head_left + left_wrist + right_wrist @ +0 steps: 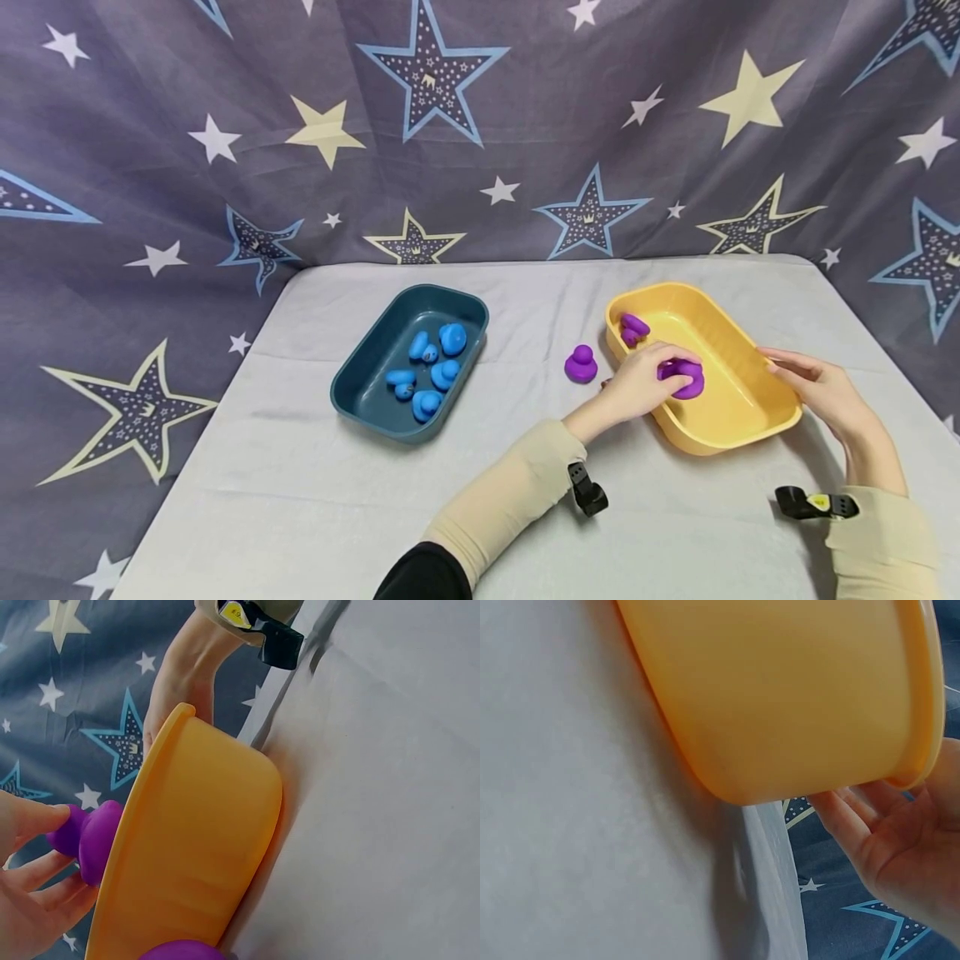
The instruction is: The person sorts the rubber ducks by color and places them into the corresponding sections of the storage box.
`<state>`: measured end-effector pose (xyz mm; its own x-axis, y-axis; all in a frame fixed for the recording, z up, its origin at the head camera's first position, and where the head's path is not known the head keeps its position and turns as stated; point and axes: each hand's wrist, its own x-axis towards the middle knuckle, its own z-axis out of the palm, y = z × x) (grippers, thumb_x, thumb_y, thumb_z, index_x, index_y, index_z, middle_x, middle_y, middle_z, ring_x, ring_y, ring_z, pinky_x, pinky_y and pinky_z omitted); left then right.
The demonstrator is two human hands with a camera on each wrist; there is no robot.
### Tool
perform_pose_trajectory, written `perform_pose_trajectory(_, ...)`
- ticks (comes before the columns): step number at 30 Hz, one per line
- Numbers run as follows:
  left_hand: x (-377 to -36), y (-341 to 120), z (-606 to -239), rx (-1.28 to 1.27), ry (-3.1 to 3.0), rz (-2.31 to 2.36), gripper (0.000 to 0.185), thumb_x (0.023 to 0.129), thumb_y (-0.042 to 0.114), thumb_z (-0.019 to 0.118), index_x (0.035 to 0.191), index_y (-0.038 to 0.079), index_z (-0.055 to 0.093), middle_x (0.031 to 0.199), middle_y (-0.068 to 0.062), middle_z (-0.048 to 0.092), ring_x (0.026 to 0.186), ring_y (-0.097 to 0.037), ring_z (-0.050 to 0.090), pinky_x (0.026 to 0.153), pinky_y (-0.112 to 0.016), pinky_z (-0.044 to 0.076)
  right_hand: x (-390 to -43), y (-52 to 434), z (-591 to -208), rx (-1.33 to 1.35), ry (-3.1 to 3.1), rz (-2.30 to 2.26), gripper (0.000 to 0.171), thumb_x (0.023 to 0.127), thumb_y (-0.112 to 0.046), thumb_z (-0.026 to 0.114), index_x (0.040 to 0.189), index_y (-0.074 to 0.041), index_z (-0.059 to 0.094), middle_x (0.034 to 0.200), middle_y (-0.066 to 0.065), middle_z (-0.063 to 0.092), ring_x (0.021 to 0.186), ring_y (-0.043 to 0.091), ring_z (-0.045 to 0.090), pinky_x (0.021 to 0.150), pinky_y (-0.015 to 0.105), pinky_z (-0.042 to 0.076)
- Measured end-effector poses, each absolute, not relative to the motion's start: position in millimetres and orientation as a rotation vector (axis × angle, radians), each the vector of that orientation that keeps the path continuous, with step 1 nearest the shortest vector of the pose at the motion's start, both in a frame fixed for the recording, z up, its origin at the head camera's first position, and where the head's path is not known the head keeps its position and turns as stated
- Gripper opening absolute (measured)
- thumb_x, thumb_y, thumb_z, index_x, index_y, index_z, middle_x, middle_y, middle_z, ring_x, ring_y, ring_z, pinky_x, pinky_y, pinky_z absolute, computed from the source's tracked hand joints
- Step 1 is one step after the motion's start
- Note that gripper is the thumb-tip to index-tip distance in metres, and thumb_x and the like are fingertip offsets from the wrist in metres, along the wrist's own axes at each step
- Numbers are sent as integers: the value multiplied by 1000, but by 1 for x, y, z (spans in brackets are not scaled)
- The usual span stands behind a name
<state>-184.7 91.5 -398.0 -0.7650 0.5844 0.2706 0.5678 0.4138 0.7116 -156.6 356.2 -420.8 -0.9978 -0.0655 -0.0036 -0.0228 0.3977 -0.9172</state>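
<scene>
My left hand (639, 382) reaches over the near left rim of the yellow tray (750, 417) and grips a purple toy duck (684, 379) inside it. In the left wrist view the fingers (34, 825) pinch that purple duck (86, 836) just behind the yellow tray's wall (195, 847). My right hand (813, 385) rests with straight fingers against the tray's right rim. The right wrist view shows its fingers (877, 832) touching under the yellow tray's rim (922, 712). A second purple duck (633, 327) lies in the tray's far left corner. A third purple duck (581, 364) stands on the table left of the tray.
A dark teal tray (360, 392) holding several blue ducks (435, 367) sits at centre left on the grey tablecloth (300, 500). A star-patterned curtain (480, 125) hangs behind and around the table.
</scene>
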Motion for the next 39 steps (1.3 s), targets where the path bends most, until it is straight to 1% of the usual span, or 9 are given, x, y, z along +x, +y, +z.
perform_pose_trajectory(8,-184,94,-400,1078,2591,1284,25,83,14,61,108,14,62,106,3,60,99,1,49,85,-5,28,-156,356,-420,-54,2592,-1687,30,89,-19,53,119,-17,58,93,-35,52,83,-17,49,66,6,40)
perform_pose_trajectory(16,-183,95,-400,1145,2619,1186,23,85,17,60,107,15,62,108,5,60,104,-2,47,89,-7,26,-156,358,-420,-44,2612,-1654,32,89,-21,52,120,-15,56,93,-36,51,84,-19,47,66,5,39)
perform_pose_trajectory(23,-183,95,-403,1163,2599,1192,23,84,16,60,107,14,62,108,4,60,103,-1,47,87,-4,26,-156,357,-420,-46,2615,-1653,32,89,-22,52,120,-14,56,93,-36,51,83,-18,47,66,6,40)
perform_pose_trajectory(33,-182,96,-405,1177,2563,1181,22,84,17,60,106,15,63,108,6,61,103,2,47,86,-3,25,-156,357,-421,-37,2633,-1628,35,89,-24,53,122,-12,55,93,-38,49,86,-22,43,68,3,36)
perform_pose_trajectory(36,-181,96,-405,1170,2550,1184,22,85,16,60,107,15,63,109,6,60,104,2,47,85,-3,27,-157,357,-421,-43,2641,-1627,35,89,-23,52,122,-12,54,93,-38,49,86,-22,42,69,3,35)
perform_pose_trajectory(39,-182,94,-406,1157,2539,1218,22,85,14,59,106,14,63,107,5,61,101,-1,49,83,-5,31,-157,356,-421,-53,2641,-1636,34,89,-23,52,122,-12,55,93,-38,50,86,-22,43,69,3,35)
